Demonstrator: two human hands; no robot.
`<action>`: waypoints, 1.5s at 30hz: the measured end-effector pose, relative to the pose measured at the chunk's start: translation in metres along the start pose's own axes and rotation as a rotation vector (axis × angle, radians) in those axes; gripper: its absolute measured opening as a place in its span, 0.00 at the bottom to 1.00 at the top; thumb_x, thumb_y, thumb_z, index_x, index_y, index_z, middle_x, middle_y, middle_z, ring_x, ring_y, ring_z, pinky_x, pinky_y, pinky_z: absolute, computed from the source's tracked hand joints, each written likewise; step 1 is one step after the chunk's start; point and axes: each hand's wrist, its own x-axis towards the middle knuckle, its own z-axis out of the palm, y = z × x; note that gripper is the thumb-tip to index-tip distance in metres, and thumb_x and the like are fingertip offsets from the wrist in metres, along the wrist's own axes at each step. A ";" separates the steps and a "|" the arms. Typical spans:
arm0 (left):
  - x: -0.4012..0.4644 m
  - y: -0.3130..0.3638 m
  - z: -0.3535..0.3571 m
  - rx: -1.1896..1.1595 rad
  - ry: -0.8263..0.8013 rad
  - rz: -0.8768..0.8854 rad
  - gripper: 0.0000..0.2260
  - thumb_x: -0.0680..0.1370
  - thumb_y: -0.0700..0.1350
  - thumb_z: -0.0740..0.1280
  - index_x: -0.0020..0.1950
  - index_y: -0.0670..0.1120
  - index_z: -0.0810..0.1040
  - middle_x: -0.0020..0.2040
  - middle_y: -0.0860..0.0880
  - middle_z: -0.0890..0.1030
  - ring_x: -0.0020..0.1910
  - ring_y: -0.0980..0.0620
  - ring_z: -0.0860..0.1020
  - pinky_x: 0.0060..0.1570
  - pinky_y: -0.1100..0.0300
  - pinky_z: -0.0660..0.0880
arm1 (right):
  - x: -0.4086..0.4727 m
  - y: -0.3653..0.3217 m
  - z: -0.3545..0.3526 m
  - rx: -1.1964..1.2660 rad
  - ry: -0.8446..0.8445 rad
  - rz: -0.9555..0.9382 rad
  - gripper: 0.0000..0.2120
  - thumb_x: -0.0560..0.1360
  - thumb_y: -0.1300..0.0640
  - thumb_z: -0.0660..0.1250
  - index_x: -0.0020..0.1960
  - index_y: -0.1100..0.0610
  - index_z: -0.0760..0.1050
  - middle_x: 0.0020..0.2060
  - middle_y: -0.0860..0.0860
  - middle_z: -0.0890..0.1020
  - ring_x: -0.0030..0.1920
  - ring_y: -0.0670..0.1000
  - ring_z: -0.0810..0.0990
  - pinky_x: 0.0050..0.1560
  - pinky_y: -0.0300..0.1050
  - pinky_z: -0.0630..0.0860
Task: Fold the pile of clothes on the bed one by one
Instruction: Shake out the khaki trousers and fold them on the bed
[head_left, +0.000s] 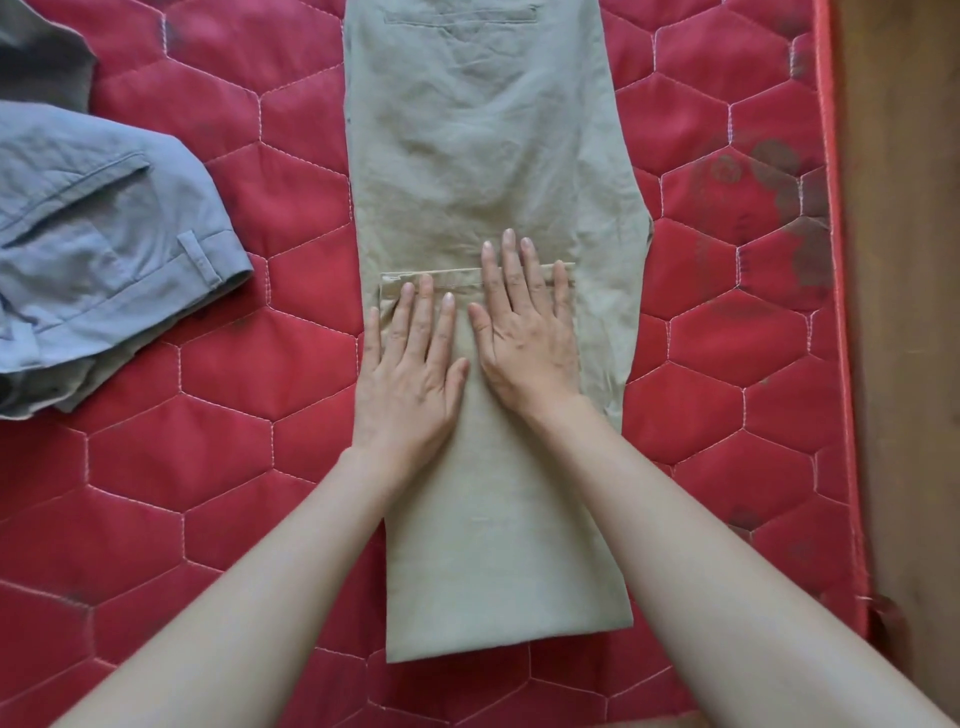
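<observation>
A pair of khaki trousers lies lengthwise down the middle of the red quilted mattress, waistband and back pocket at the far end. The leg end is folded back over itself, its hem lying across the cloth at mid-frame. My left hand rests flat on the folded layer, fingers straight, just below the hem's left part. My right hand lies flat beside it, its fingertips reaching over the hem onto the layer beneath. Neither hand grips the cloth.
A pile of grey-blue trousers sits at the left edge, with a darker grey garment behind it. The mattress's right edge borders a brown wooden floor.
</observation>
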 end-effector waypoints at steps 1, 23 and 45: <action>0.001 -0.001 0.002 0.005 -0.010 0.006 0.27 0.82 0.53 0.49 0.78 0.42 0.55 0.78 0.40 0.53 0.77 0.43 0.52 0.75 0.41 0.51 | 0.001 0.000 -0.001 -0.006 -0.017 0.000 0.27 0.82 0.47 0.49 0.79 0.55 0.50 0.78 0.53 0.52 0.78 0.52 0.48 0.76 0.53 0.40; -0.005 -0.006 0.001 0.093 -0.055 0.023 0.27 0.82 0.55 0.47 0.79 0.48 0.47 0.79 0.43 0.45 0.78 0.44 0.46 0.73 0.42 0.39 | -0.259 -0.003 0.038 -0.019 0.010 0.090 0.26 0.83 0.46 0.48 0.78 0.56 0.56 0.77 0.55 0.56 0.78 0.55 0.53 0.76 0.58 0.50; -0.209 0.057 0.055 0.050 0.046 -0.049 0.25 0.83 0.52 0.50 0.78 0.43 0.55 0.78 0.42 0.55 0.77 0.45 0.53 0.75 0.45 0.51 | -0.260 0.010 0.028 -0.018 -0.048 -0.005 0.26 0.83 0.51 0.50 0.79 0.56 0.50 0.78 0.54 0.52 0.78 0.55 0.47 0.77 0.57 0.49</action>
